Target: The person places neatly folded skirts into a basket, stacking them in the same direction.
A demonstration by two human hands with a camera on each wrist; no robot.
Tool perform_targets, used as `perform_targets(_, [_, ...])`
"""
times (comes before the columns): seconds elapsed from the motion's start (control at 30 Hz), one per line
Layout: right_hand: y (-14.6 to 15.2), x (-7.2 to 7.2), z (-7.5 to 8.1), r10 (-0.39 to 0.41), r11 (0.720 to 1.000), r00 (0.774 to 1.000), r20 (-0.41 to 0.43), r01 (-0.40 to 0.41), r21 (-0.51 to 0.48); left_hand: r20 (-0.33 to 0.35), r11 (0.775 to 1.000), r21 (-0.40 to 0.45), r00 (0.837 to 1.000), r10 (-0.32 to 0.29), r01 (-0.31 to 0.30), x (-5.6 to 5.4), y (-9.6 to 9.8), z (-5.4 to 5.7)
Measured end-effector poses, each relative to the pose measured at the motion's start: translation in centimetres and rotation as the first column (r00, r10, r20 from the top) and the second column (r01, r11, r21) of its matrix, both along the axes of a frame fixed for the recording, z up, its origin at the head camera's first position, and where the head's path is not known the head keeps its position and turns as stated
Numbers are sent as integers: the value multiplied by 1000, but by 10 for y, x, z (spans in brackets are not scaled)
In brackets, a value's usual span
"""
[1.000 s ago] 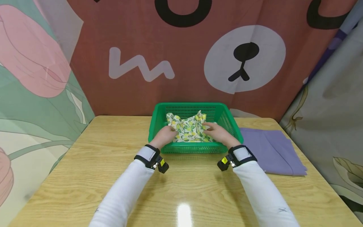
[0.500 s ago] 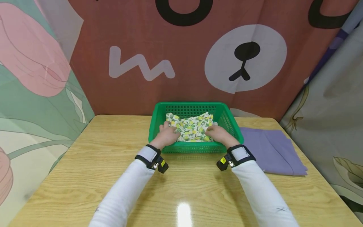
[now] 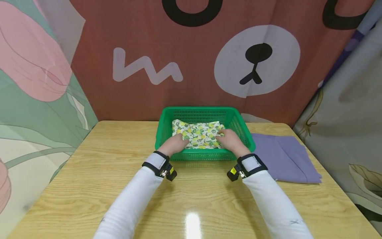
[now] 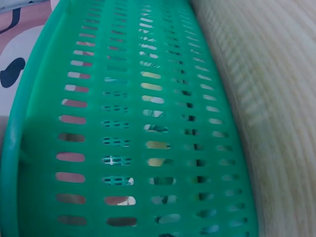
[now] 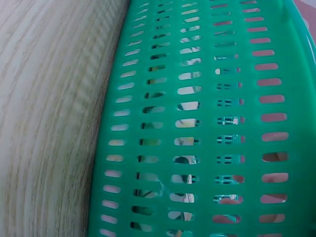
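A white cloth with a yellow and green lemon print (image 3: pixel 198 132) lies spread in a green plastic basket (image 3: pixel 203 155). My left hand (image 3: pixel 175 143) reaches over the basket's front rim and grips the cloth at its left side, fingers curled. On the opposite side my right hand (image 3: pixel 229 139) pinches the right edge of the cloth between thumb and fingers. Both wrist views are filled by the slotted outside of the basket wall (image 4: pixel 133 123). Bits of the print show through the slots, and the fingers are mostly hidden there.
The basket stands at the far edge of a wooden table (image 3: pixel 119 172), close to a brown curtain with a bear face (image 3: pixel 191 66). To its right lies a folded purple cloth (image 3: pixel 286 159). Patterned curtains hang on both sides.
The lemon-print cloth lies flatter, its raised top edge lowered and drawn out toward the right. My left fingers, spread half a second ago, have curled in at the cloth's left side.
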State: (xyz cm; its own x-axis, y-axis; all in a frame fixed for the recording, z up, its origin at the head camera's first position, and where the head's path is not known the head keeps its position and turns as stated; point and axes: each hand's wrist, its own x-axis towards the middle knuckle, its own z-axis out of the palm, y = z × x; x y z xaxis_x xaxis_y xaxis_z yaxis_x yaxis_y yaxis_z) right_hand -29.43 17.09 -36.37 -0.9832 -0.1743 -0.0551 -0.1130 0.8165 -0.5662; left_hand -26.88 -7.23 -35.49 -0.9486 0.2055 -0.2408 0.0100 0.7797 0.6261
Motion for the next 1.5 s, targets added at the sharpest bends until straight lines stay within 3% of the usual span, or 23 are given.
perform_targets(0.1, [-1,6,-1,-7,1000,997,-72,6,-15,93,1000,-9,995,-27,28,-1,-2,2])
perform_targets(0.2, [-2,12,-2,-4,999,987,-164,-1,-33,120,999,-7,992,-32,33,-1,-3,2])
perform_targets(0.3, [-3,16,-4,-2,998,958,-285,-14,-54,69,1000,22,998,-14,12,0,-2,0])
perform_targets(0.4, [-3,19,-6,-16,996,905,-425,-21,-84,-91,999,42,996,19,-15,2,1,-1])
perform_targets(0.47, [-2,20,-8,-34,993,857,-515,-28,-112,-234,997,69,970,59,-44,3,2,-3])
perform_targets(0.57, [-1,21,-10,-61,987,791,-609,-45,-157,-415,988,138,902,118,-66,5,2,-5])
perform_targets(0.63, [0,23,-11,-75,982,766,-638,-56,-183,-488,981,186,862,136,-50,7,1,-7])
perform_targets(0.7, [1,25,-13,-82,978,757,-648,-64,-199,-525,978,206,842,124,-16,10,-1,-9])
perform_targets(0.87, [7,34,-17,-86,975,754,-652,-69,-209,-576,973,215,815,56,85,21,-10,-13])
perform_targets(1.0, [16,43,-21,-81,979,758,-647,-61,-194,-615,961,244,787,46,133,32,-16,-16])
perform_targets(1.1, [23,51,-21,-88,972,785,-613,-68,-226,-638,955,253,769,46,153,38,-19,-20])
perform_targets(1.33, [39,73,-19,-76,934,860,-505,-117,-339,-663,957,231,748,21,177,58,-20,-25])
perform_targets(1.4, [44,81,-20,-61,923,878,-475,-132,-362,-682,957,219,732,9,192,64,-21,-28])
perform_targets(1.5, [53,94,-22,-49,907,884,-465,-155,-391,-714,956,213,700,10,203,73,-24,-34])
